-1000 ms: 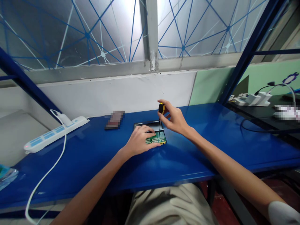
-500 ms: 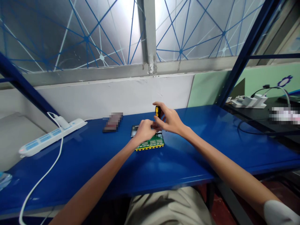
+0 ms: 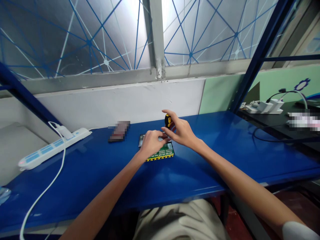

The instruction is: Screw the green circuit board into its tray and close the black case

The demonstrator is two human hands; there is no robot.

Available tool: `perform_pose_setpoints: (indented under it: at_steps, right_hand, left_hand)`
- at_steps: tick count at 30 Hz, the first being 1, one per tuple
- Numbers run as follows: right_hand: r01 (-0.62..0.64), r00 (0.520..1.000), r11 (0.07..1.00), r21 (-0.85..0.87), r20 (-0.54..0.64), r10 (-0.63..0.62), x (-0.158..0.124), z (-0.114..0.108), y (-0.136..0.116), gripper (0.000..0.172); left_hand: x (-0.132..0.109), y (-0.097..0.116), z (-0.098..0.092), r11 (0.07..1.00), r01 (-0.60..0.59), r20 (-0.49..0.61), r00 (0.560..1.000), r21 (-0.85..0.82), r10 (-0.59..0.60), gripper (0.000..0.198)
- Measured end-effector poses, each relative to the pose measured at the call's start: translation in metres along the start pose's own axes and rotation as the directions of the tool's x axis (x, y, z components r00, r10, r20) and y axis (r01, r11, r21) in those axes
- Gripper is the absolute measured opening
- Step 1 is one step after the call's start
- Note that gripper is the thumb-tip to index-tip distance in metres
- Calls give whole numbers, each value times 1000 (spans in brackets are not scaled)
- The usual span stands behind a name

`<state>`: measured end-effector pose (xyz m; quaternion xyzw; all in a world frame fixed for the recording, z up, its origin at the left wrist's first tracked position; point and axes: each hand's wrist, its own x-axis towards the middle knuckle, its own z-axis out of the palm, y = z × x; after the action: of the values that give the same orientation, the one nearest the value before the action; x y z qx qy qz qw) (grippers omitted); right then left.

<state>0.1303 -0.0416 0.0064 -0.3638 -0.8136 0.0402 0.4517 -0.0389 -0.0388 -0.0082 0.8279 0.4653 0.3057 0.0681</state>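
Observation:
A screwdriver (image 3: pixel 167 120) with a black and yellow handle stands roughly upright in my right hand (image 3: pixel 182 130). The index finger reaches over the handle's top, and the thumb lies lower down. Under both hands is a green circuit board (image 3: pixel 165 151) with a yellow toothed front edge and a silver-framed part (image 3: pixel 141 140) at its back left. My left hand (image 3: pixel 153 141) is over the board, its fingers pinched together near the screwdriver's lower end. Whatever those fingertips hold is hidden, and so is the screwdriver's tip.
The board lies on a blue table (image 3: pixel 120 186). Behind it to the left is a blurred-out dark flat object (image 3: pixel 120 131). A white power strip (image 3: pixel 53 148) with a trailing cable (image 3: pixel 56 176) is at the left. Plugs and chargers (image 3: pixel 268 106) sit on a black surface at the right.
My right hand's fingers have opened a little around the screwdriver handle, which now tilts slightly. My left hand has shifted slightly over the board. The whole view has moved a little.

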Motion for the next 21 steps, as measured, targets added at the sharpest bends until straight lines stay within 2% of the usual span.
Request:
perform_pose_setpoints:
  at_steps: [7, 11, 16, 21]
  right_hand:
    - [3, 1000, 1000, -12, -3, -3, -3, 2, -2, 65]
    - [-4, 1000, 1000, 7, 6, 4, -3, 2, -2, 67]
    - [-42, 999, 998, 45, -9, 42, -3, 4, -1, 67]
    - [-54, 998, 999, 4, -21, 54, -4, 5, -1, 66]
  left_hand:
    - [0, 3, -4, 998, 57, 77, 996, -30, -55, 16]
    - [-1, 4, -6, 998, 43, 112, 993, -41, -39, 17]
    - [-3, 3, -5, 997, 65, 82, 995, -42, -61, 14]
    - [-3, 4, -3, 996, 79, 59, 995, -29, -77, 13]
